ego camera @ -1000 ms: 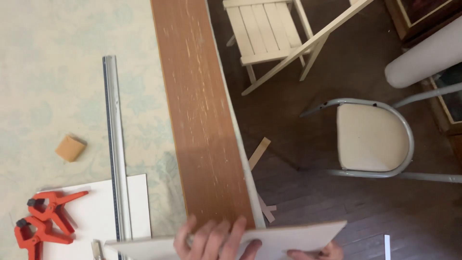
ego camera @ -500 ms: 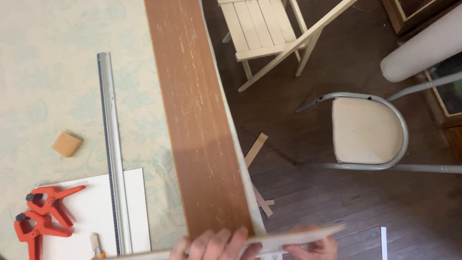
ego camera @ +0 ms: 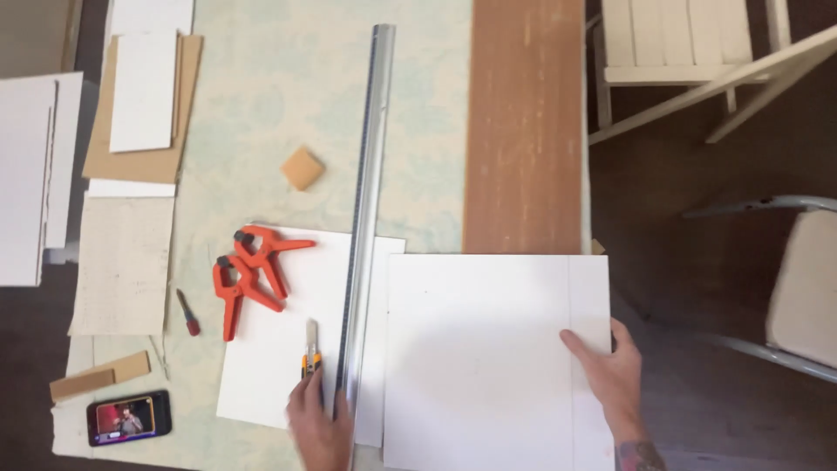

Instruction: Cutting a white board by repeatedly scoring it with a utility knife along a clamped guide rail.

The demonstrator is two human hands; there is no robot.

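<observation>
A large white board [ego camera: 479,349] lies flat at the near edge of the table, with a thin pencil line near its right side. My right hand [ego camera: 610,371] rests on the board's right edge, fingers spread. My left hand [ego camera: 321,419] sits on the near end of a long metal ruler [ego camera: 364,209], next to a yellow utility knife [ego camera: 310,353]. Whether it grips the ruler I cannot tell. The ruler lies lengthwise over a second white sheet [ego camera: 288,331]. Two orange spring clamps [ego camera: 248,270] lie on that sheet.
A brown wooden plank [ego camera: 523,122] runs along the table's right side. A small tan block [ego camera: 302,167], a red screwdriver [ego camera: 187,312], a phone [ego camera: 128,417], and stacked card and board pieces [ego camera: 144,96] lie at the left. Chairs [ego camera: 811,279] stand on the right.
The white board, held tilted on edge before, now lies flat on the table. My left hand has moved from the board to the ruler. The view has swung left over the table.
</observation>
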